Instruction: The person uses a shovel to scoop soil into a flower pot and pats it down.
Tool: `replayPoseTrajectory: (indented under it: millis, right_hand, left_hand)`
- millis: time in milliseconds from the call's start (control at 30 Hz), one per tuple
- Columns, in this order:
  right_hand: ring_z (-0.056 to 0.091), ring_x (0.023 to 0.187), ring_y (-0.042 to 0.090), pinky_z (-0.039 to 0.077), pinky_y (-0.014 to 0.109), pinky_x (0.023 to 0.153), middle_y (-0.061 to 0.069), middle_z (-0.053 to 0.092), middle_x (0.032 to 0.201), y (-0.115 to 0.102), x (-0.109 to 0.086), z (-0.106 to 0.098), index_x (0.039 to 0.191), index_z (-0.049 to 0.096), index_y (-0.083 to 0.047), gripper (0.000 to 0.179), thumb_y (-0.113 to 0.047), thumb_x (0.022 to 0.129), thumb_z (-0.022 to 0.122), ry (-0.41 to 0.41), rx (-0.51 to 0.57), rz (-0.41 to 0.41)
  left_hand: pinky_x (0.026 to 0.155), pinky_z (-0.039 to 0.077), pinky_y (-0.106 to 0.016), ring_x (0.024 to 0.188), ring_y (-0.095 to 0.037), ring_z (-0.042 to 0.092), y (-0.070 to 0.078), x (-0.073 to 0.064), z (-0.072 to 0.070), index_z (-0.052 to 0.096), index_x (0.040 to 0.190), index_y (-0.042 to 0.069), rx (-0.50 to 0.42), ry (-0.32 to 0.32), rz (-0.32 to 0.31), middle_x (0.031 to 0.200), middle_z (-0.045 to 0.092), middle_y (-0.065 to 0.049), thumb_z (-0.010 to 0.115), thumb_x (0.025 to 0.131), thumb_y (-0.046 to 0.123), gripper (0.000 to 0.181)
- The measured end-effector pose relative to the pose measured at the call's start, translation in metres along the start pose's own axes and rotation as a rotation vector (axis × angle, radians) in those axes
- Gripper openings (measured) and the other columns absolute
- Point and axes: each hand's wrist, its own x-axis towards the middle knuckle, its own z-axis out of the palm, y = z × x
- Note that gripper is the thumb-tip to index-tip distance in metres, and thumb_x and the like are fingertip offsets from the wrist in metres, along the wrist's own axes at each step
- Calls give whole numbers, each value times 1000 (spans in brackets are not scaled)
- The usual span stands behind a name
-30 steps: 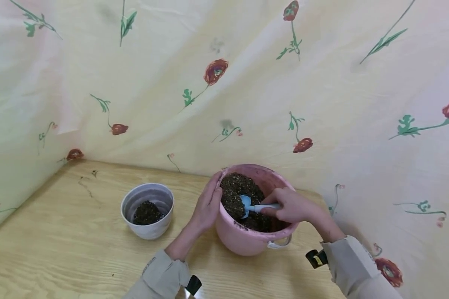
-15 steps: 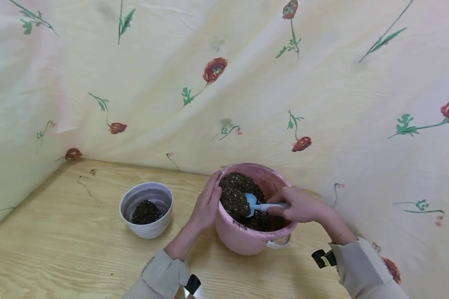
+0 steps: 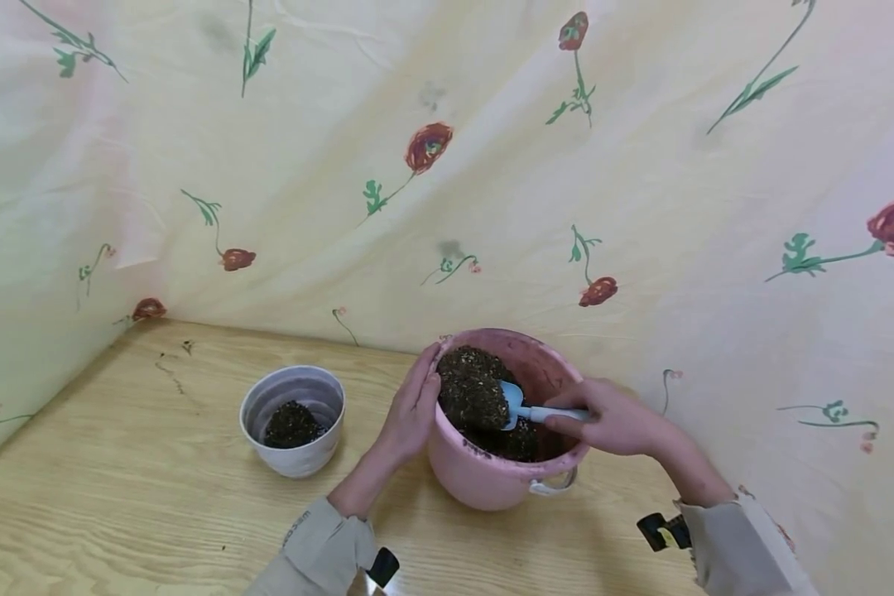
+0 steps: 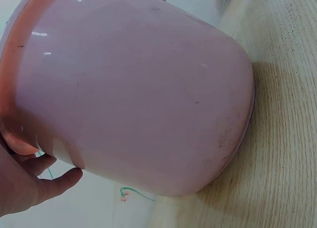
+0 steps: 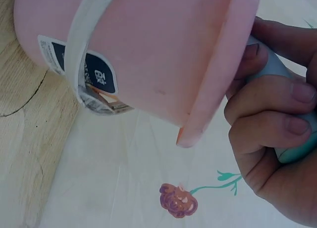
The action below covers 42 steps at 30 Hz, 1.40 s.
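Observation:
A pink bucket (image 3: 484, 476) of dark soil (image 3: 471, 393) stands tilted on the wooden table. My left hand (image 3: 411, 406) holds it at the left side of the rim. In the left wrist view the fingers (image 4: 62, 183) rest on its outer wall just under the rim. With my right hand (image 3: 611, 418) I grip the pale handle of a small blue hand trowel (image 3: 512, 404). Its blade sits against a mound of soil inside the bucket, partly covered. From the right wrist, several fingers (image 5: 270, 94) show curled round the handle beside the rim.
A whitish flowerpot (image 3: 298, 459) with a small heap of soil (image 3: 292, 426) stands left of the bucket. The bucket's white handle (image 5: 77, 50) hangs at its side. Flower-printed cloth (image 3: 305, 165) lines the back and sides of the table (image 3: 156, 497).
My right hand has drawn the trowel to the right within the bucket, with soil heaped before the blade. The left hand stays at the rim; the flowerpot has not moved.

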Motion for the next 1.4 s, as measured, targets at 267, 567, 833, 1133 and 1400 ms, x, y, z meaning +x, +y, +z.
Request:
replayPoseTrajectory:
  millis: [267,567,833,1133,1400]
  right_hand:
    - [42,51,0,42,22,51,-11,59,69,-1,-9,-1,103,75,-8,20,-19,96,59,40,50,-61]
    - [36,46,-2,37,20,44,-10,54,63,-8,-19,6,110,72,-4,23,-18,96,60,108,84,-66]
    - [28,42,-1,32,19,40,-12,41,56,-18,-23,10,116,69,1,29,-18,97,60,149,93,-38]
    - [25,42,-2,31,19,41,-14,38,55,-27,-31,14,117,69,-4,28,-22,97,58,171,66,-10]
    - [27,42,-1,32,20,42,-12,37,55,-40,-32,13,120,68,-4,33,-26,98,58,169,51,26]
  left_hand:
    - [117,20,-42,144,-24,23,0,0,-1,27,152,8,-1,-10,-1,156,28,-10,30,105,21,49]
    - [117,20,-43,144,-25,23,-1,0,-1,26,152,8,12,-10,3,156,27,-10,29,105,23,50]
    - [117,18,-41,144,-25,21,0,0,-7,23,153,10,17,-67,-13,158,24,-11,30,106,24,50]
    - [118,15,-40,146,-22,15,3,1,-12,16,155,13,48,-128,-52,160,16,-5,28,107,31,53]
    - [118,16,-44,145,-26,20,9,-5,-22,17,155,16,53,-102,-69,158,22,-6,26,106,38,54]
